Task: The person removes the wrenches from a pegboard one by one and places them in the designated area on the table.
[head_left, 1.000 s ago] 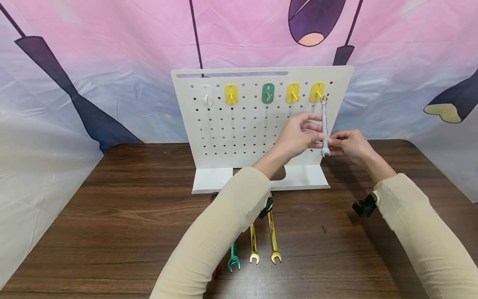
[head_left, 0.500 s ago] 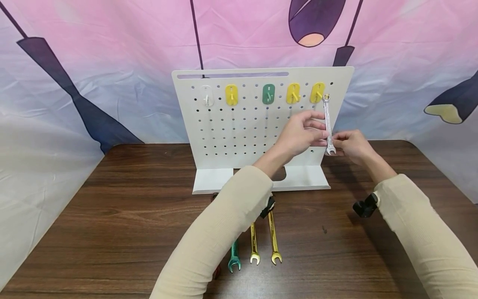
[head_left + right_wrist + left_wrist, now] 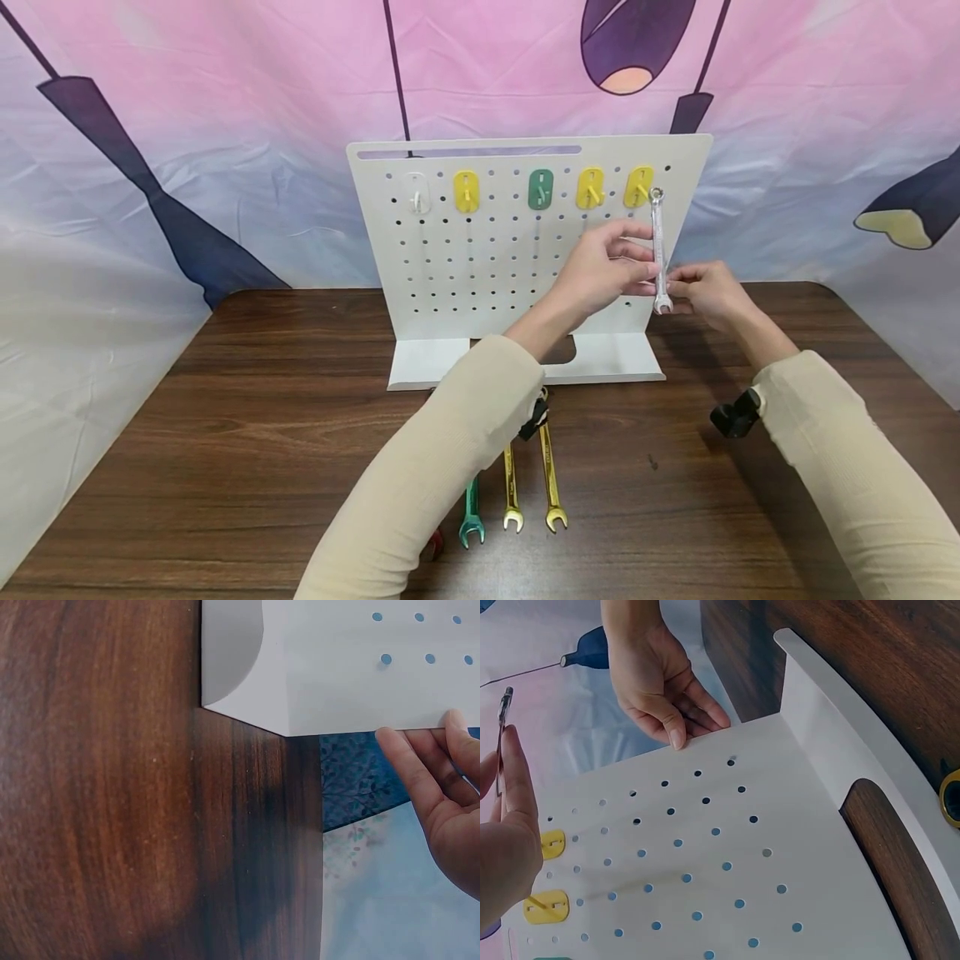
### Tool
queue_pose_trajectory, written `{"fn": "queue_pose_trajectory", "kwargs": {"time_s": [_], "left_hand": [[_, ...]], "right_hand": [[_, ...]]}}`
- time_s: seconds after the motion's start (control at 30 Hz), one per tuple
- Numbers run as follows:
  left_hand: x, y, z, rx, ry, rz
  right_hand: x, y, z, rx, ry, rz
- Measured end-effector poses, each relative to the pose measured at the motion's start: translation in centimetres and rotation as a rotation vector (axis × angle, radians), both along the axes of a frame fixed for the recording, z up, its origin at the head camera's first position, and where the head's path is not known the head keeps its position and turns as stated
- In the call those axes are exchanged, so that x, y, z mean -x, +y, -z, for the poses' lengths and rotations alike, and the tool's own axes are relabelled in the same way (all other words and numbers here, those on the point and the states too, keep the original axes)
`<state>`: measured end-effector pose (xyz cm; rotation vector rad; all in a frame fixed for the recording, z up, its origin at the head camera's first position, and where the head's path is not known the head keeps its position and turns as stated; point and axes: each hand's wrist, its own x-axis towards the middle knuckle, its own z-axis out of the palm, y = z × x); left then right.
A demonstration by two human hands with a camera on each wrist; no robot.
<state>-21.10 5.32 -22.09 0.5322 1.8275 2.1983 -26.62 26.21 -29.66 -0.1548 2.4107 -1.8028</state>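
Note:
My left hand (image 3: 596, 267) pinches a silver combination wrench (image 3: 658, 242) between thumb and fingers, upright with its ring end on top. That ring is just right of the rightmost yellow hook (image 3: 637, 187) in the head view. In the left wrist view the wrench (image 3: 505, 712) appears edge-on beside the fingers. My right hand (image 3: 708, 292) grips the right side edge of the white pegboard (image 3: 480, 321), low down. In the right wrist view the thumb and fingers of this right hand (image 3: 450, 795) meet that edge.
Further hooks line the board's top: a yellow one (image 3: 589, 187), a green one (image 3: 540, 189), another yellow one (image 3: 466, 192) and a white one (image 3: 416, 193). A green wrench (image 3: 472, 517) and two gold wrenches (image 3: 551, 483) lie on the wooden table (image 3: 225, 433), partly under the left sleeve.
The silver wrench's ring end has shifted slightly right, and yellow no longer shows through it. My right hand stays on the board's edge.

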Motion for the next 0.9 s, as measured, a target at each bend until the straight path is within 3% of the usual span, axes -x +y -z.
{"fn": "queue_pose_trajectory", "kwargs": {"time_s": [0.2,0.43,0.67,0.9], "left_hand": [[-0.3,-0.6,0.6,0.023,-0.017,0.005],[-0.5,-1.9,2.2,0.104,-0.047,0.011],[-0.3,-3.5,3.6,0.149,-0.093,-0.002],[-0.1,-5.1,4.4,0.207,-0.118,-0.028]], "right_hand": [[0.1,-0.1,0.1,-0.021,-0.002,0.021],[0.2,-0.4,0.2,0.019,-0.012,0.039],[0.2,-0.4,0.3,0.025,-0.020,0.041],[0.2,-0.4,0.2,0.033,-0.027,0.046]]}}
